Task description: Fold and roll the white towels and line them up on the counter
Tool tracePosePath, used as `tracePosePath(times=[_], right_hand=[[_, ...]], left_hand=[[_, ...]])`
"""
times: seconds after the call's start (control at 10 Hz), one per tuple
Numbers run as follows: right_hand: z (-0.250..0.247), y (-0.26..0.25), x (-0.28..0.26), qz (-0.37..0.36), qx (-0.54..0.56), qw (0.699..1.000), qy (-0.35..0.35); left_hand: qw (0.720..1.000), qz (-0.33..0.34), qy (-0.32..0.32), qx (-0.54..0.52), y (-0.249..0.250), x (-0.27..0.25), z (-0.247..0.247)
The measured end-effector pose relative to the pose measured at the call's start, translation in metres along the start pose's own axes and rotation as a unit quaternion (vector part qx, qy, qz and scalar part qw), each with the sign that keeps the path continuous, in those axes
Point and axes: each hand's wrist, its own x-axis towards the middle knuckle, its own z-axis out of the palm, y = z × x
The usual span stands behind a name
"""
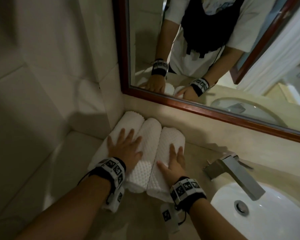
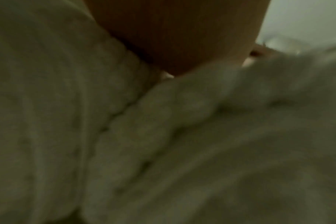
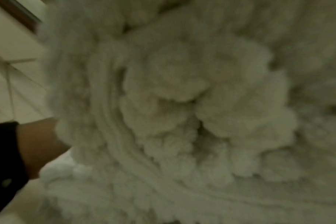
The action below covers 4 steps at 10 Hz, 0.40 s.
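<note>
Three rolled white towels lie side by side in the counter's back left corner: a left roll (image 1: 128,122), a middle roll (image 1: 150,130) and a right roll (image 1: 171,137). My left hand (image 1: 125,146) lies flat with spread fingers across the left and middle rolls. My right hand (image 1: 175,160) lies flat on the right roll. The left wrist view shows blurred towel cloth (image 2: 182,136) under my palm (image 2: 182,37). In the right wrist view the spiral end of a towel roll (image 3: 182,98) fills the picture, with my left forearm (image 3: 38,144) beside it.
A wood-framed mirror (image 1: 197,108) runs behind the beige counter (image 1: 206,141) and reflects me. A chrome faucet (image 1: 235,172) and white basin (image 1: 223,201) sit at the right. Tiled wall (image 1: 50,66) closes the left side.
</note>
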Motion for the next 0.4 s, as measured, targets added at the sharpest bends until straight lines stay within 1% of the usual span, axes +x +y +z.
tracePosePath(times=[0.1, 0.2, 0.3, 0.4], right_hand=[[-0.011, -0.008, -0.002, 0.02, 0.0, 0.999, -0.038], [-0.027, -0.012, 0.001, 0.038, -0.017, 0.997, -0.069], [-0.05, -0.024, 0.0, 0.024, -0.094, 0.993, -0.06], [-0.07, -0.036, -0.011, -0.016, -0.13, 0.991, -0.004]], left_hand=[[1.0, 0.0, -0.016, -0.011, 0.006, -0.002, -0.004], [0.998, -0.013, -0.048, -0.025, 0.018, -0.004, -0.017], [0.995, 0.018, -0.068, -0.064, 0.042, -0.01, -0.03], [0.993, 0.044, -0.067, -0.084, 0.062, -0.015, -0.042]])
